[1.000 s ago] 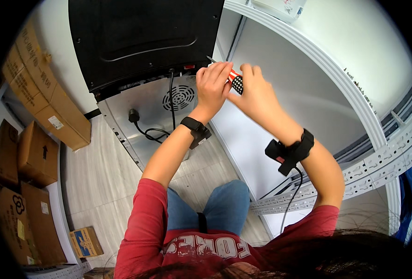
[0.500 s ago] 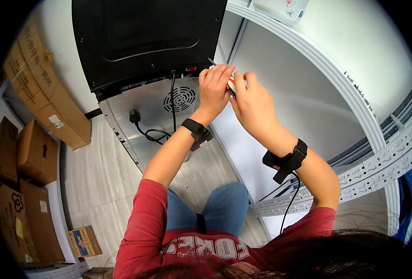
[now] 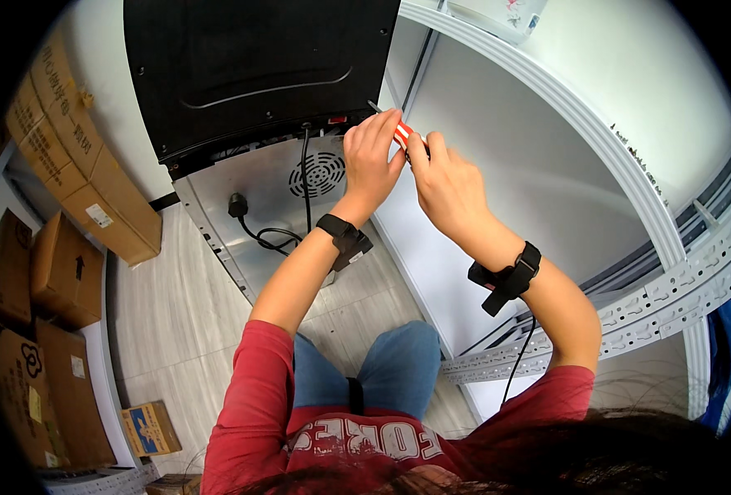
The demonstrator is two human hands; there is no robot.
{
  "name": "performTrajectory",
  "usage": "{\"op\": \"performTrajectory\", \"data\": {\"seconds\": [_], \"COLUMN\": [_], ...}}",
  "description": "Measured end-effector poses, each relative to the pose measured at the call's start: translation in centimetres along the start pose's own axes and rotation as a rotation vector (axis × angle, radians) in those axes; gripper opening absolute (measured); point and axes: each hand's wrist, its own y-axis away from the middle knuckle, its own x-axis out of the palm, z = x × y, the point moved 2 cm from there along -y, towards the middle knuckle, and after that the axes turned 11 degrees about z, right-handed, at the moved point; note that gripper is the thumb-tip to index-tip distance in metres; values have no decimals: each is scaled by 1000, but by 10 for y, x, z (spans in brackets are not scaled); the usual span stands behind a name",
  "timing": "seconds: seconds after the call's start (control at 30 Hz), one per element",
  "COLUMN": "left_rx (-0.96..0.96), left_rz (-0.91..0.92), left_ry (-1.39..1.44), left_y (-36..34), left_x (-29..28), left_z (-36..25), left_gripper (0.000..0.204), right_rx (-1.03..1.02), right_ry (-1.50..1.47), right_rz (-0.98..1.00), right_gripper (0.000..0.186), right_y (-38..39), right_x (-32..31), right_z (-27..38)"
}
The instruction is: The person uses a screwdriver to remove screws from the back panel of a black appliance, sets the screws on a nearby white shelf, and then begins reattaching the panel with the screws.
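Note:
Both my hands are on one slim tool with a red-and-white striped handle [image 3: 403, 134] and a thin dark grey tip [image 3: 373, 106]; its exact kind does not show. My left hand [image 3: 371, 157] closes around the front part, fingers pointing up and away. The rear end is gripped by my right hand [image 3: 449, 177], its fingers bent over the handle. The tip pokes out past my left fingertips, close to the right edge of a black-and-silver appliance [image 3: 254, 66]. What lies under my left palm is hidden.
The appliance's silver panel [image 3: 217, 194] carries a round vent, a black cable [image 3: 305, 181] and a plug [image 3: 238, 205]. A white shelf frame [image 3: 563, 91] stands on the right. Cardboard boxes [image 3: 68, 268] line the left side, and a small box [image 3: 151, 429] rests on the floor.
My left hand has shifted slightly left. My right hand's fingers have changed position on the handle, so more of its red and white part shows between the hands.

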Motion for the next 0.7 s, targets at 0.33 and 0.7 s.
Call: {"op": "performTrajectory", "data": {"seconds": [0.33,0.7], "left_rx": [7,-6], "left_rz": [-2,17], "left_ry": [-23,-49], "left_y": [1,1], "left_x": [2,-1], "left_z": [-3,-2], "left_gripper": [48,46], "right_rx": [72,234], "right_ry": [-110,-270], "right_rz": [-117,-4], "right_gripper": [40,41], "right_y": [0,-5], "right_x": [-8,-6], "right_z": [5,-3]}}
